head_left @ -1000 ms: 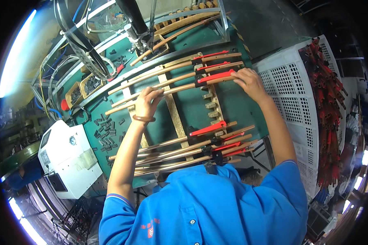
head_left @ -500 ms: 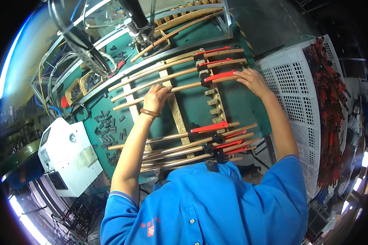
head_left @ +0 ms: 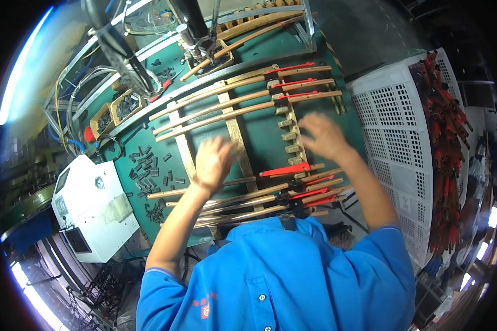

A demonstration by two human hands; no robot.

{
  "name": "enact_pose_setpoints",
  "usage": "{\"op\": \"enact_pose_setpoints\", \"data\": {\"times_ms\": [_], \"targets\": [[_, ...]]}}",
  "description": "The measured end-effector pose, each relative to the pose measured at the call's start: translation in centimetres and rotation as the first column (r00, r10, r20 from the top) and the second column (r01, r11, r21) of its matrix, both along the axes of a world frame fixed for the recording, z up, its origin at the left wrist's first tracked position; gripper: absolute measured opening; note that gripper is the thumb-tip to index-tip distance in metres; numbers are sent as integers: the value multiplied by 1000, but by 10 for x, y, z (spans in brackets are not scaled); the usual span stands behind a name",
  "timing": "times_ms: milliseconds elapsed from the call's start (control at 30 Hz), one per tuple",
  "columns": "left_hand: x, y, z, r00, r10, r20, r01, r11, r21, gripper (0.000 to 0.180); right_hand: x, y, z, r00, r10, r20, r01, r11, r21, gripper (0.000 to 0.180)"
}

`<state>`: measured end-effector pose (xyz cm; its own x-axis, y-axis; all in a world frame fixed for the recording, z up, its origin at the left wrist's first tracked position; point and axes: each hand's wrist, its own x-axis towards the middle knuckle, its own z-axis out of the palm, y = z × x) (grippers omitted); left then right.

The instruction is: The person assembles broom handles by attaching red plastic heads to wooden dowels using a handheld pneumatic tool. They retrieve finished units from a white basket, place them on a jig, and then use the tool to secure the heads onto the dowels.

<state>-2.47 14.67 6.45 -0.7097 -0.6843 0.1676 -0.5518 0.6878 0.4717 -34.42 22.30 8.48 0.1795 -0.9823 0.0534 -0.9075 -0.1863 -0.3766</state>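
1. Head view, looking down over blue shirt (head_left: 292,281) onto green jig table (head_left: 259,135).
2. Left hand (head_left: 212,161) hovering above middle of table, fingers spread, blurred; empty as far as visible, clamped on nothing.
3. Right hand (head_left: 324,136) hovering beside column of brass blocks (head_left: 289,132), fingers loosely apart, also blurred; holding nothing.
4. Near group of copper rods (head_left: 243,198) with red sleeves (head_left: 309,193) lying side by side just below both hands, ends lined up at clamp column, likely so sleeves sit at one position.
5. Far group of rods (head_left: 226,102) laid parallel across two wooden cross-bars (head_left: 234,129), red ends toward right; bars seemingly keeping rods spaced and raised off table.
6. Single red-sleeved rod (head_left: 284,170) between the groups, nearest right hand.
7. White perforated crate (head_left: 395,149) at right, red-sleeved parts (head_left: 444,143) piled along its far side, within reach.
8. White control box (head_left: 91,207) at left; small dark clips (head_left: 149,165) scattered on table near it.
9. Hoses and machine head (head_left: 196,33) at top.
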Motion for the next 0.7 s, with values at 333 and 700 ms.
{"op": "enact_pose_setpoints", "data": {"times_ms": [333,700], "targets": [[24,10,-17,970,-187,-155,235,884,404,26,-23,27,16,995,53,-86,-55,998,-25,47],[-64,-59,-62,978,-149,142,128,981,147,34,-100,-24,-42,975,25,-221,20,979,202,32]]}}
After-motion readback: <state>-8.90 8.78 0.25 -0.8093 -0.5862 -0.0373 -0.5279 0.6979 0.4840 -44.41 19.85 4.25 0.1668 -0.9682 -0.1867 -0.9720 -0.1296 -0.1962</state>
